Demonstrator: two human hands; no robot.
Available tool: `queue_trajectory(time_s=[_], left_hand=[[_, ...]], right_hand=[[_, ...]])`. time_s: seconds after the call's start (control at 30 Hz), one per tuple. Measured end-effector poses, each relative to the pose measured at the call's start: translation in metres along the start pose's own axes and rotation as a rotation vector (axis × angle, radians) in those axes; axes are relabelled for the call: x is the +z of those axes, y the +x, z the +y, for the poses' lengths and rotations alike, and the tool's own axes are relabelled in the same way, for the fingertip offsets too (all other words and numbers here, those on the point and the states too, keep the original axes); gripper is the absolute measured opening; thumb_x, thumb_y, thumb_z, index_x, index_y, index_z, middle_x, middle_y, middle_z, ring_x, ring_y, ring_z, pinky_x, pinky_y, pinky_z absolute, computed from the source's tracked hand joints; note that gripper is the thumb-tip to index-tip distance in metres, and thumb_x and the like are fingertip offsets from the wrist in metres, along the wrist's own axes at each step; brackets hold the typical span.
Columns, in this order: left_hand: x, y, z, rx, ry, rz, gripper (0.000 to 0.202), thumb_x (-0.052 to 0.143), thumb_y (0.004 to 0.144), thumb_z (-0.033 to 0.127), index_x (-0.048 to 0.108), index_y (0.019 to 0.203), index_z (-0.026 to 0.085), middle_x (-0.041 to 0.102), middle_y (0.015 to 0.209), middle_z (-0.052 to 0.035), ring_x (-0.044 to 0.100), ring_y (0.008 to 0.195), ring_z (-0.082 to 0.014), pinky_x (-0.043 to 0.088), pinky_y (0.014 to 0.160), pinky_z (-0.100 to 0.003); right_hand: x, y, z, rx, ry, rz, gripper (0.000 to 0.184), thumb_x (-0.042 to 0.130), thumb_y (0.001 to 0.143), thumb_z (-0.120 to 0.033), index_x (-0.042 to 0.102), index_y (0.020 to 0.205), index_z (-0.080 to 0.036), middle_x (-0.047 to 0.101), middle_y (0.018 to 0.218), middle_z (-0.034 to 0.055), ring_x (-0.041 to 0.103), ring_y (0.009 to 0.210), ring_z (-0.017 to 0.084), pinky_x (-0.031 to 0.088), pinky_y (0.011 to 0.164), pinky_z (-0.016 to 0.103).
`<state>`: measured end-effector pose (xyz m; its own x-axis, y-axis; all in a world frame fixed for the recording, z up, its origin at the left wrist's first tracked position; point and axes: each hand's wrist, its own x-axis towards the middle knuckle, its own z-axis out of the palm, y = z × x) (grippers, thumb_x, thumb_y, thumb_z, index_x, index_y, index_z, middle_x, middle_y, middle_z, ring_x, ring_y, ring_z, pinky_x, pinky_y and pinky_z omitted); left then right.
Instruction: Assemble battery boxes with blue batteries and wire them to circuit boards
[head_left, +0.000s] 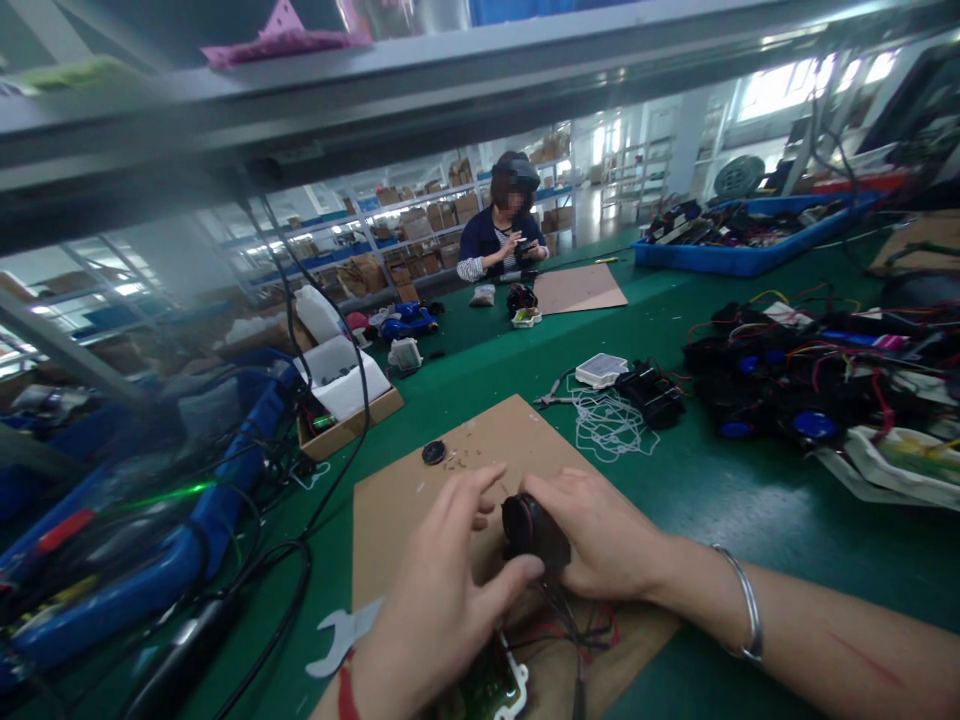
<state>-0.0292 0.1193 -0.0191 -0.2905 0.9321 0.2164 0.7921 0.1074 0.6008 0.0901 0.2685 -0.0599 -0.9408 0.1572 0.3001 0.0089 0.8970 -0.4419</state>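
Both my hands meet over a brown cardboard sheet [420, 500] on the green table. My right hand [600, 535] is wrapped round a small black round part [532, 530] with black and red wires [577, 630] trailing from it. My left hand [435, 590] touches the same part with its thumb, the other fingers partly stretched out. Below the hands lies a green circuit board in a white frame [495, 690]. A silver bracelet [746, 605] circles my right wrist.
A flat wrench [337, 635] and a black disc [433, 452] lie by the cardboard. Piles of black wired parts [787, 370], white string [607, 425], blue bins [739, 255] and cables [285, 560] surround it. A co-worker [501, 235] sits across the table.
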Motion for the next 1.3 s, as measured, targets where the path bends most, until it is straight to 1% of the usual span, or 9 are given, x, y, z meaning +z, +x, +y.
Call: queue_trajectory(time_s=[0.13,0.33,0.47,0.6,0.7,0.93,1.03,1.13,1.3], left_hand=[[0.0031,0.0001,0.0022,-0.118,-0.024,-0.041,0.018,0.055,0.088,0.032,0.057,0.102,0.023,0.062,0.084,-0.0014,0.061,0.072,-0.0157,0.053,0.064,-0.029],[0.0015,-0.0007,-0.001,0.31,0.147,-0.042,0.041,0.045,0.082,0.001,0.056,0.11,0.029,0.053,0.12,-0.0039,0.053,0.111,-0.0172,0.048,0.091,-0.032],[0.0,-0.0016,-0.0026,0.06,0.072,-0.001,0.054,0.057,0.077,0.009,0.044,0.126,0.028,0.05,0.126,-0.0067,0.056,0.108,-0.02,0.05,0.089,-0.036],[0.0036,-0.0012,0.0009,-0.169,-0.053,-0.071,0.025,0.059,0.082,0.027,0.056,0.107,0.023,0.065,0.088,-0.0019,0.063,0.072,-0.0168,0.054,0.066,-0.031],[0.0073,-0.0006,0.0025,-0.2,-0.065,-0.056,0.018,0.057,0.085,0.035,0.059,0.098,0.021,0.065,0.08,-0.0013,0.062,0.068,-0.0166,0.053,0.062,-0.03],[0.0016,0.0012,-0.0054,0.273,0.264,-0.012,0.046,0.05,0.084,0.009,0.05,0.123,0.033,0.048,0.134,-0.0062,0.05,0.119,-0.0239,0.046,0.094,-0.043],[0.002,0.0016,-0.0019,0.104,0.164,0.007,0.049,0.057,0.083,0.02,0.042,0.129,0.029,0.059,0.117,-0.0078,0.06,0.101,-0.0222,0.051,0.085,-0.04],[0.0064,0.0006,0.0016,-0.102,0.033,0.008,0.026,0.058,0.086,0.033,0.054,0.109,0.022,0.065,0.085,-0.0027,0.063,0.072,-0.0171,0.054,0.067,-0.031],[0.0083,-0.0015,-0.002,0.228,0.179,0.021,0.029,0.052,0.086,0.013,0.055,0.112,0.025,0.059,0.11,-0.0074,0.058,0.099,-0.0195,0.052,0.081,-0.033]], right_hand=[[-0.0003,-0.0007,-0.0019,-0.028,-0.027,-0.006,0.022,0.058,0.067,-0.023,0.047,0.086,-0.018,0.062,0.081,0.0055,0.056,0.072,0.021,0.032,0.062,0.032],[0.0017,-0.0022,0.0013,-0.039,0.016,-0.024,0.031,0.055,0.063,-0.019,0.049,0.094,-0.017,0.063,0.088,0.0075,0.057,0.078,0.023,0.036,0.067,0.033],[0.0015,-0.0013,0.0019,0.005,0.025,-0.004,0.031,0.056,0.069,-0.027,0.049,0.097,-0.016,0.064,0.085,0.0085,0.057,0.076,0.023,0.036,0.065,0.033],[0.0017,-0.001,0.002,0.037,-0.021,0.004,0.022,0.056,0.067,-0.023,0.046,0.086,-0.018,0.061,0.077,0.0059,0.055,0.072,0.022,0.035,0.063,0.032],[0.0023,-0.0013,0.0027,0.008,-0.031,-0.002,0.025,0.055,0.063,-0.018,0.045,0.086,-0.019,0.061,0.078,0.0053,0.054,0.073,0.021,0.036,0.065,0.032],[0.0017,-0.0004,0.0076,-0.035,-0.036,0.001,0.034,0.053,0.063,-0.018,0.047,0.096,-0.017,0.063,0.088,0.0086,0.057,0.08,0.023,0.036,0.069,0.034],[0.0023,-0.0004,0.0064,-0.028,-0.043,0.008,0.032,0.052,0.062,-0.018,0.047,0.094,-0.017,0.064,0.085,0.0083,0.058,0.078,0.024,0.036,0.068,0.034],[0.003,-0.001,0.0041,-0.036,-0.061,0.003,0.027,0.052,0.06,-0.017,0.046,0.086,-0.018,0.063,0.08,0.0067,0.057,0.075,0.023,0.034,0.067,0.033],[-0.001,-0.0007,0.0059,-0.068,-0.027,-0.032,0.033,0.053,0.059,-0.016,0.049,0.092,-0.017,0.063,0.085,0.0078,0.056,0.076,0.022,0.035,0.067,0.033]])
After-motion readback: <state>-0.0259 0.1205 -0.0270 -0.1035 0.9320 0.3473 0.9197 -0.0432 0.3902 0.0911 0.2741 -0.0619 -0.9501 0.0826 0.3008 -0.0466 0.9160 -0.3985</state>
